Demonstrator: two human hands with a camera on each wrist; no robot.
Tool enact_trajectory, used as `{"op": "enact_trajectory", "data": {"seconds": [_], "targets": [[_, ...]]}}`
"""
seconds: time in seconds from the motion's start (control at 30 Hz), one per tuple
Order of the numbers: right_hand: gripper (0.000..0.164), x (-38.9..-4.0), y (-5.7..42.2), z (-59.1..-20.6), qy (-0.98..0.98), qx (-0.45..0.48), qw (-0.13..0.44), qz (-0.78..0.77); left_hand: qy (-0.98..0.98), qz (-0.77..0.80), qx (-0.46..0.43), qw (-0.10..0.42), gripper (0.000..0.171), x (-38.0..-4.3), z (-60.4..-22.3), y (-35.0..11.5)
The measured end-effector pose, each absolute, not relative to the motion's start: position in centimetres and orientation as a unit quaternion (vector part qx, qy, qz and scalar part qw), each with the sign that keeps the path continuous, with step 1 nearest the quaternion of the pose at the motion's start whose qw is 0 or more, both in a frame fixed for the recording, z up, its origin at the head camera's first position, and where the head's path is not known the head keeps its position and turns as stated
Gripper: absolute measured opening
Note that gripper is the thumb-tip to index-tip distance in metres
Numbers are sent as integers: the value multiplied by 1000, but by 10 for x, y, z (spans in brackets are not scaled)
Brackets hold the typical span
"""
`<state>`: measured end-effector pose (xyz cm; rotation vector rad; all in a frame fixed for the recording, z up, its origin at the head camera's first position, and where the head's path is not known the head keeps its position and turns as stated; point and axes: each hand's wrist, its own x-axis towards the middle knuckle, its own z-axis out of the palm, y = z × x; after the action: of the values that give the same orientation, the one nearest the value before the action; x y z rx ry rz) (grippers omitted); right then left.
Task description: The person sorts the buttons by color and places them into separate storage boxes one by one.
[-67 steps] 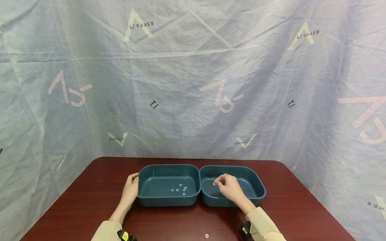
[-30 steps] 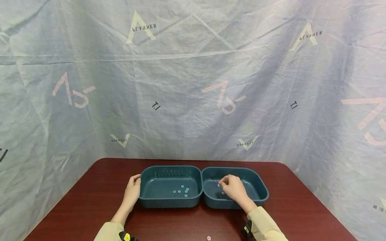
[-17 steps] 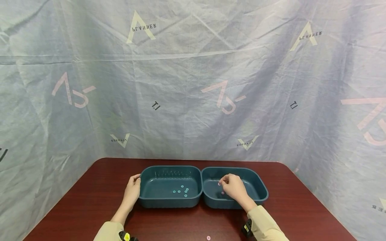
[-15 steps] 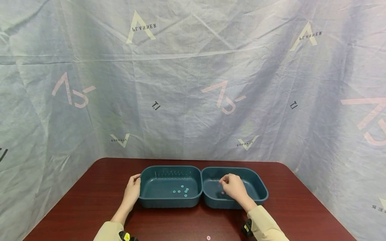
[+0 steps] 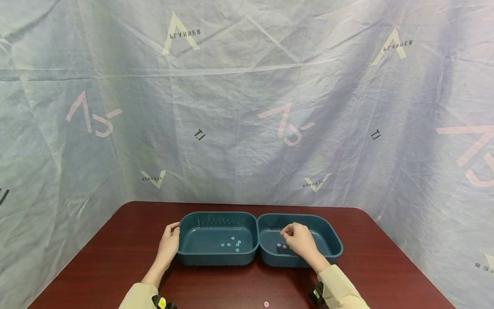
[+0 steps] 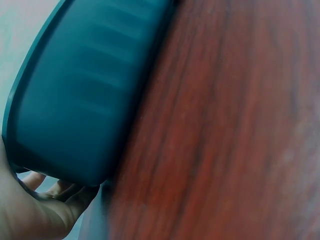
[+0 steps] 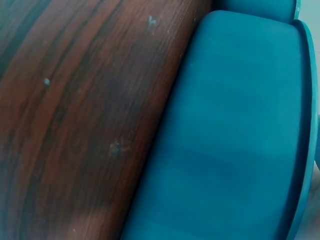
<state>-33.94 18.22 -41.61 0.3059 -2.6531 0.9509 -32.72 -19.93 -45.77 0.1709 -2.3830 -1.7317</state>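
Note:
My left hand (image 5: 168, 241) grips the left end of a dark teal plastic tray (image 5: 216, 259), thumb near the rim; its curled fingers (image 6: 75, 200) lie against the end wall. Several small light-blue buttons (image 5: 229, 245) are scattered on that tray's floor. My right hand (image 5: 300, 241) hangs inside a second teal tray (image 5: 328, 234), thumb and fingertips together, with no button visible between them. Below the fingertips a pink button (image 5: 279, 245) lies on the tray floor beside another pink button (image 5: 284, 246); a third shows at the hand's edge. The palm is hidden.
Both trays stand end to end on a dark red wooden table (image 5: 216, 287). One more pink button (image 5: 266, 304) lies on the table near its front. A pale printed curtain (image 5: 239, 128) hangs behind and along both sides.
The pink button that was pinched in the right fingertips has dropped to the right tray's floor, where more pink buttons now show. The left hand has stayed on its tray.

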Motion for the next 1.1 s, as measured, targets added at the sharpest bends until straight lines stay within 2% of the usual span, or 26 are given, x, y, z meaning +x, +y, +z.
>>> {"op": "enact_trajectory", "data": {"seconds": [0.53,1.1], "targets": [[4,-323,179,-414,-910,133,178,351,-805,-582,58,101,49,-328,-458,-199],[5,-303,174,-409,-899,202,188,340,-807,-579,61,96,49,-327,-455,-199]]}}
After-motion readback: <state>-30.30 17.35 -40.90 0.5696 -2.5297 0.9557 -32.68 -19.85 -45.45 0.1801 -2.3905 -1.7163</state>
